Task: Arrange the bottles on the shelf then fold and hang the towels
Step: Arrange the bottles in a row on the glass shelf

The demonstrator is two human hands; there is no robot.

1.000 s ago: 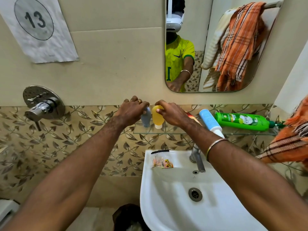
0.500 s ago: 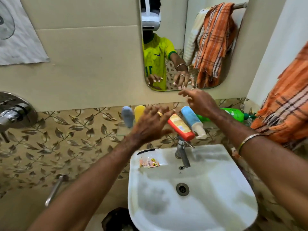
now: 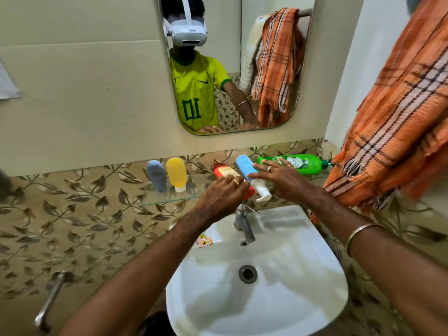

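In the mirror [image 3: 232,69] above the glass shelf [image 3: 174,198], the yellow jersey [image 3: 196,90] shows a reversed "10" and a small swoosh logo on the chest. On the shelf, right of the mirror's lower corner, the green bottle [image 3: 303,163] bears white lettering, possibly "Vatika", partly hidden. Other labels are unreadable.

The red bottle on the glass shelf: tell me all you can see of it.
The red bottle looks like glossy plastic, with a pale label along its side and a red cap end. It lies on its side on the glass shelf, cap end jutting past the front edge above the tap. The left hand rests its fingers over its lower half. The blue bottle lies close on its right.
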